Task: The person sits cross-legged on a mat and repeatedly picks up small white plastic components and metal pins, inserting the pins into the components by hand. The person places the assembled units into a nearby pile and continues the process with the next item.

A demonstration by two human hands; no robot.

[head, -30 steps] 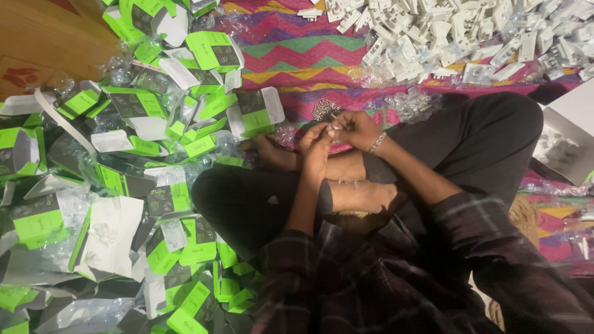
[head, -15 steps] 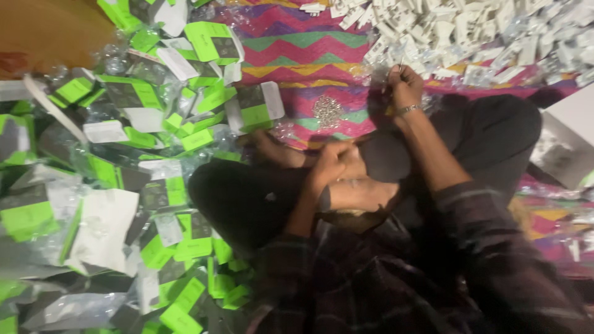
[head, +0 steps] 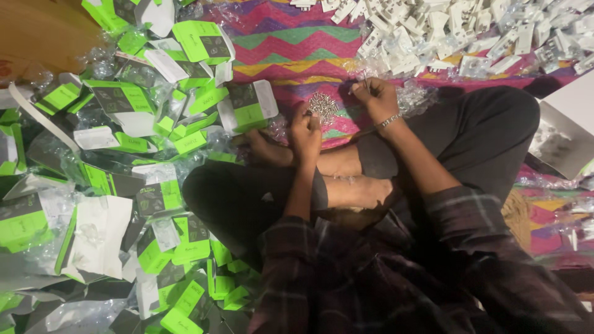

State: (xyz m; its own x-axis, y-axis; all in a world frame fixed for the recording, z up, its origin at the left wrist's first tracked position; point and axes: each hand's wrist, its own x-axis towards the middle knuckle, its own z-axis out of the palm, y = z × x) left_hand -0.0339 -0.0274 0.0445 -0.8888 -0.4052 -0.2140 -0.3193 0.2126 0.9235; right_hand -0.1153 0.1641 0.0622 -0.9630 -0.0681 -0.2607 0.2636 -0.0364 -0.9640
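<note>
- Seen from a camera on the head looking down, a person sits cross-legged on the floor in a dark plaid shirt and dark trousers, one bare foot tucked under the forearms.
- Left hand [head: 306,130] is curled closed just beside a small heap of silvery screws [head: 322,106] lying on a zigzag-patterned cloth [head: 291,49]; the fingers look pinched together, but what they hold is too small to tell.
- Right hand [head: 374,96], with a bracelet at the wrist, sits a little farther out, its fingers closed around a thin, pin-like metal piece that points upward.
- Judging from this, the step in hand looks like picking small fasteners from the heap, one hand at a time; any further pick calls for a fine fingertip pinch, since the pieces lie tangled together.
- Crinkled clear plastic wrap [head: 416,99] lies beside the right hand and could hide loose screws.
- To the person's left, a large spread of green and white retail packets [head: 124,99] covers the floor, reaching close to the knee.
- To the right, an open white cardboard box [head: 566,133] stands beside the other knee.
- Farthest away, a pile of small white plastic parts [head: 470,31] lies along the top edge of the cloth, well apart from the hands.
- At far left a patch of bare wooden floor [head: 37,31] shows.
</note>
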